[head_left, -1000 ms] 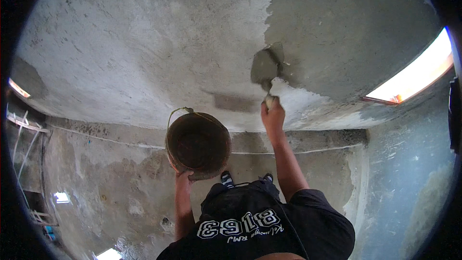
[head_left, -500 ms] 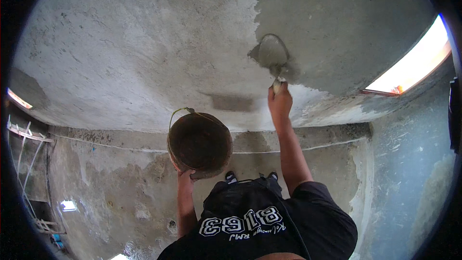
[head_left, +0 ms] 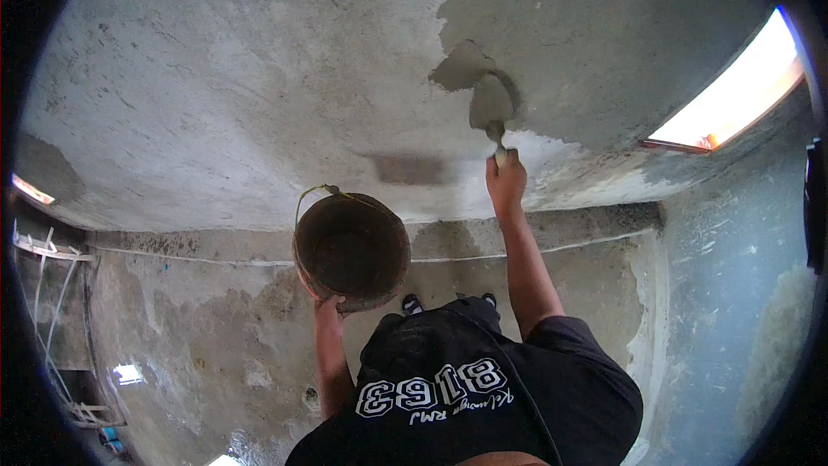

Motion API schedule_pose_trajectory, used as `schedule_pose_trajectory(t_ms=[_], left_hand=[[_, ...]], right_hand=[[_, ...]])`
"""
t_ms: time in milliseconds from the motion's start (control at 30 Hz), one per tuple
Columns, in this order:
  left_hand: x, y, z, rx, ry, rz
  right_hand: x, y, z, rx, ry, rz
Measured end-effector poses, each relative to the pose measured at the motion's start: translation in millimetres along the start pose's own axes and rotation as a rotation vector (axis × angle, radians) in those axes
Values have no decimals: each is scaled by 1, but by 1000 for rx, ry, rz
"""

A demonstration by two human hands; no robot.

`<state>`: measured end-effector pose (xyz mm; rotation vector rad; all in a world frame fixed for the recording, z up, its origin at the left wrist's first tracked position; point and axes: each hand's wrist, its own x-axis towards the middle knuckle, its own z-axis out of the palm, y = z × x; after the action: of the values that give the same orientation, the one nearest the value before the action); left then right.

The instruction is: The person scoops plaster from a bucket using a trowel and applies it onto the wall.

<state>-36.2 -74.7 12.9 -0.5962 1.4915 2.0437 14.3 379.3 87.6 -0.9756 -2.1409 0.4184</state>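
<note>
Dark footwear [head_left: 412, 304] on stained floor [head_left: 233, 319]

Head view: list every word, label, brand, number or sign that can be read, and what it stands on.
Black shirt: large white numerals and smaller white lettering, upside down in this view; I won't copy them out.
Bucket, trowel and wall: no writing that I can make out.

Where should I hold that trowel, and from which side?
The trowel is probably best gripped by its narrow handle, coming from below, as the right hand does: the handle points down in the picture, while the broad blade points upward, over the wall.
</note>
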Motion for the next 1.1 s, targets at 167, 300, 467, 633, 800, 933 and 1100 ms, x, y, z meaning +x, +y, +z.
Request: schedule_pose_trajectory(t_ms=[167, 300, 467, 633, 800, 933, 1100], left_hand=[[-10, 0, 3, 46, 57, -1], [-16, -5, -4, -5, 33, 60], [-14, -13, -19, -44, -20, 29], [-14, -12, -18, -3, 35, 36], [-14, -9, -12, -37, 73, 46], [-11, -6, -9, -17, 37, 42], [-5, -7, 2, 22, 48, 72]], right_hand=[[6, 2, 10, -91, -9, 39], [-21, 6, 5, -80, -8, 80], [4, 5, 12, 13, 118, 45], [-5, 4, 30, -14, -7, 67], [-1, -2, 4, 60, 39, -37], [43, -23, -2, 60, 104, -88], [-8, -44, 17, -286, -303, -65]])
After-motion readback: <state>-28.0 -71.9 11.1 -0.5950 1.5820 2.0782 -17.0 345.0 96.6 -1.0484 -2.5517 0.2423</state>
